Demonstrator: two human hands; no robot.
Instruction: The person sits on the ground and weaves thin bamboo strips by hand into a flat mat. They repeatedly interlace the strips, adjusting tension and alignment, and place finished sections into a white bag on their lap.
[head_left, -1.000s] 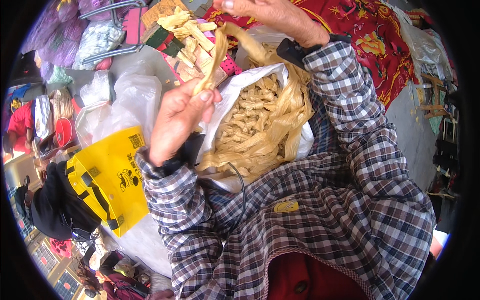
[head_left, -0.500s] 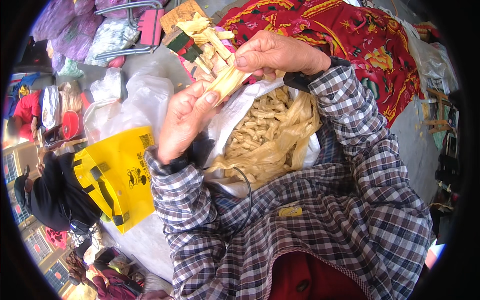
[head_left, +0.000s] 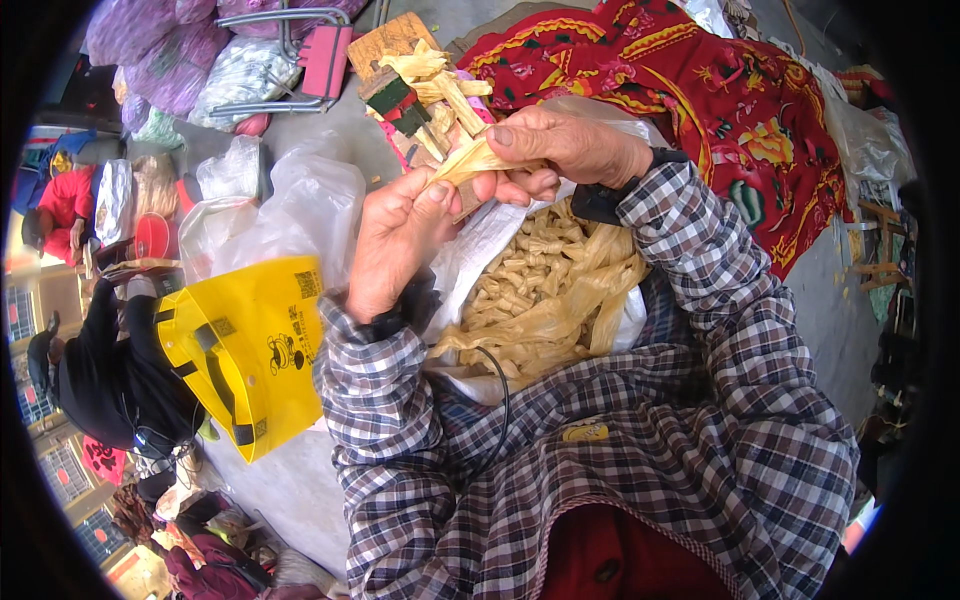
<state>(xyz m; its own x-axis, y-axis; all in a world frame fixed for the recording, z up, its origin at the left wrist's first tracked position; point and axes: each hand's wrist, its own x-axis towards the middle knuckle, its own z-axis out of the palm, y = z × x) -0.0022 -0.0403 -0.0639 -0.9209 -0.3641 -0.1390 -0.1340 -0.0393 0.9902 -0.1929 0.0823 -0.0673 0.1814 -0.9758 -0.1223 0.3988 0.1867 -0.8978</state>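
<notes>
My left hand (head_left: 395, 240) and my right hand (head_left: 585, 150) both pinch a pale yellow, crinkled strip (head_left: 460, 162), stretched between them at a slant. Beneath them, in my lap, an open white sack (head_left: 455, 265) holds a heap of small knotted tan pieces (head_left: 525, 280) and longer loose strips along its right side. Just beyond my hands, a small pile of pale strips (head_left: 425, 70) lies on a wooden board (head_left: 390, 35) with a green-and-red block (head_left: 395, 105).
A red floral blanket (head_left: 750, 150) lies at back right. At left are clear plastic bags (head_left: 300, 200), a yellow bag (head_left: 250, 380), purple sacks (head_left: 180, 60) and a pink folding seat (head_left: 325, 65). A person in red (head_left: 70, 200) and another in black (head_left: 120, 390) are further left.
My right hand has come down from high at the upper edge to join my left on the strip, and both hands have since shifted slightly lower and rightward.
</notes>
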